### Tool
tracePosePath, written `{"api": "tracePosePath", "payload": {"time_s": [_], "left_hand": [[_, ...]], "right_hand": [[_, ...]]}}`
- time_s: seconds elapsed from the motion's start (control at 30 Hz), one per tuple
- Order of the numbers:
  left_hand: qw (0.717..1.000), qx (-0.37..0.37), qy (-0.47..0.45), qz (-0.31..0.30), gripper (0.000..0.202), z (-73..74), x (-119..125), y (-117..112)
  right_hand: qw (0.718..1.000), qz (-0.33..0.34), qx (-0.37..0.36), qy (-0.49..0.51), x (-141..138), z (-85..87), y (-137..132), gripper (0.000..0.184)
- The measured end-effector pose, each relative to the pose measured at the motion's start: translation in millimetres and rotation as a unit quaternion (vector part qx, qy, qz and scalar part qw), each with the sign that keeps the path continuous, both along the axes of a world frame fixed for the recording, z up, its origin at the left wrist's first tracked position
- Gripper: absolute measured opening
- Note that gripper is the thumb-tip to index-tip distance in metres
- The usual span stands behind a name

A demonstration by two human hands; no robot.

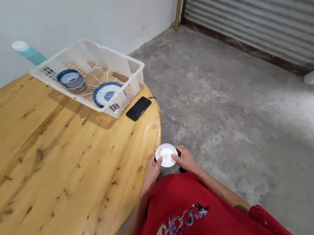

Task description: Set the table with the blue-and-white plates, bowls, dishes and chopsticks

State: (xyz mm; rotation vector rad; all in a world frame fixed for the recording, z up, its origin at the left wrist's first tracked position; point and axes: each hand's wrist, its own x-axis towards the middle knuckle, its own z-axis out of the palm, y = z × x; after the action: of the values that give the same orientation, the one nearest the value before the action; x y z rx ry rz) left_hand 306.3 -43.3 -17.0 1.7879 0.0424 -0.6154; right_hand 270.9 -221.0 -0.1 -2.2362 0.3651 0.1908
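Observation:
Both my hands hold a small white dish just off the right edge of the round wooden table, above the floor. My left hand grips its left rim with fingers curled. My right hand grips the right rim the same way. On the far side of the table stands a white plastic basket. It holds a stack of blue-rimmed bowls and a blue-rimmed plate lying flat.
A black phone lies at the table edge beside the basket. A teal bottle stands behind the basket by the white wall. Grey concrete floor spreads to the right, up to a metal roller shutter. My red shirt fills the bottom.

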Motion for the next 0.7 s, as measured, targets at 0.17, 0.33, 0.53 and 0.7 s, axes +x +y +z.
{"api": "tracePosePath", "payload": {"time_s": [0.17, 0.33, 0.53, 0.7], "left_hand": [[0.998, -0.056, 0.027, 0.008, 0.045, 2.4, -8, -88], [0.999, -0.016, 0.037, 0.009, 0.049, 16.2, -16, -145], [0.998, 0.008, 0.007, 0.055, 0.043, 33.1, -8, -154], [0.995, 0.027, -0.041, 0.09, 0.038, 39.1, 24, -150]], "right_hand": [[0.999, 0.01, -0.029, 0.01, -4, 15.8, -91, 0.036], [1.0, 0.017, -0.001, 0.022, -5, 17.2, -150, 0.034], [0.996, 0.031, 0.078, -0.015, 14, 5.1, -160, 0.035], [0.978, 0.027, 0.207, -0.029, 53, -2.3, -159, 0.036]]}}
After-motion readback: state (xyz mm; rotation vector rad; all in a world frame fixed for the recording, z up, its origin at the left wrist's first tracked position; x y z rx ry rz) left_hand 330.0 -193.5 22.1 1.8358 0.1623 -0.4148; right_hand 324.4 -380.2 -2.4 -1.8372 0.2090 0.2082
